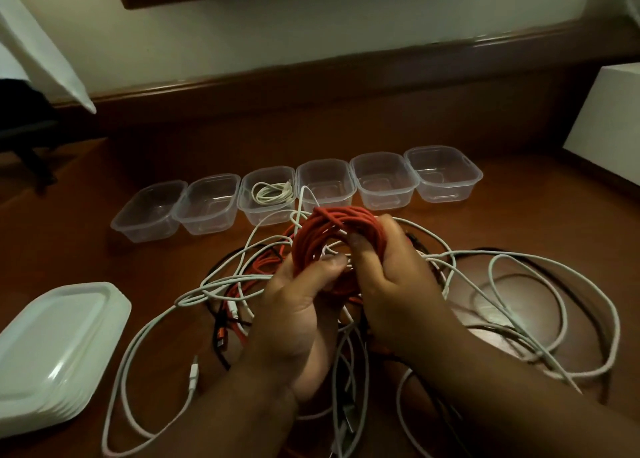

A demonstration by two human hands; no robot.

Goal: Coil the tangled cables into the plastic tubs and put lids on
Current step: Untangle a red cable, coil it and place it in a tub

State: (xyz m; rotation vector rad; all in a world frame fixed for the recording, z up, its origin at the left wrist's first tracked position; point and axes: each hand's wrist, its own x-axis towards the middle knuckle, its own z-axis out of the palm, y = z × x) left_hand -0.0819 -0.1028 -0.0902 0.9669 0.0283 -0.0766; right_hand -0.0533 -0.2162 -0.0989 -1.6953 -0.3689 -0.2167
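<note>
While the wooden tabletop [346,139] spreads wide under everything, a loose tangle of white cables [519,284], with black and orange strands mixed in, sprawls over its near half. At the near left edge lies a stack of white plastic lids [52,347], well apart from the tubs. Six clear plastic tubs [384,180] stand in a row beyond the tangle, rims touching or nearly so. The third tub from the left [266,194] holds a coiled white cable [273,193]; the other five show nothing inside. Just in front of the row, held above the tangle, is a coil of orange-red cable [339,229]. The right hand [398,277] grips the coil's right side, fingers curled round the loops. The left hand [298,305] holds its lower left part, thumb pressed against the strands. A white connector [193,374] lies near the lids.
</note>
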